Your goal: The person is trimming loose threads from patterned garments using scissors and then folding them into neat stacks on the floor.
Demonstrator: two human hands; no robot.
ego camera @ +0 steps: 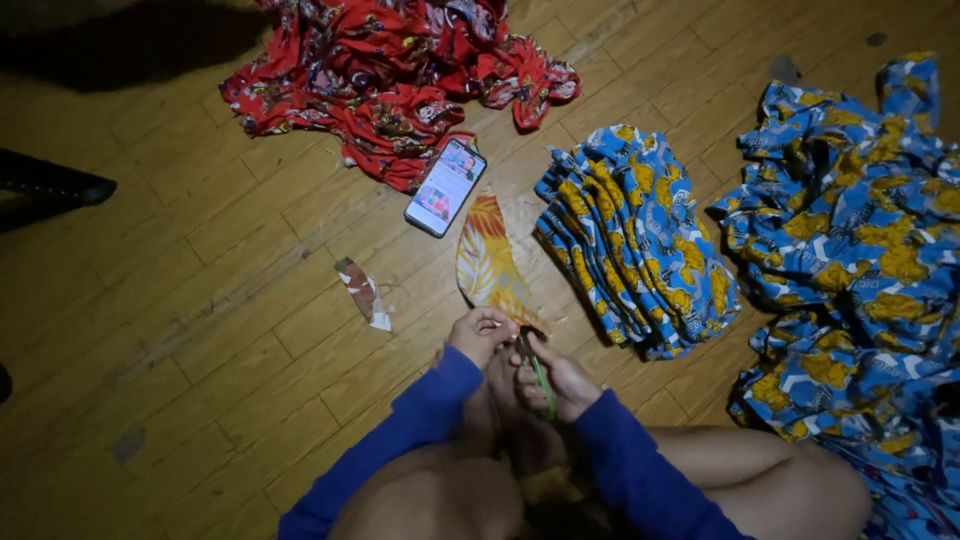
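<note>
Carefully, the left hand [480,333] pinched the orange cloth piece [490,265] taut, while the right hand [560,385], closed on a green tool [541,385], should have worked slowly at its edge.

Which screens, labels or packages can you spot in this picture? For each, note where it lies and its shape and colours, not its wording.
Phone: on the wooden floor, touching the edge of the red patterned cloth; a slim rectangle lying tilted, screen lit, mostly white with small coloured patches.
Packages, labels or signs: none that I can tell.
</note>
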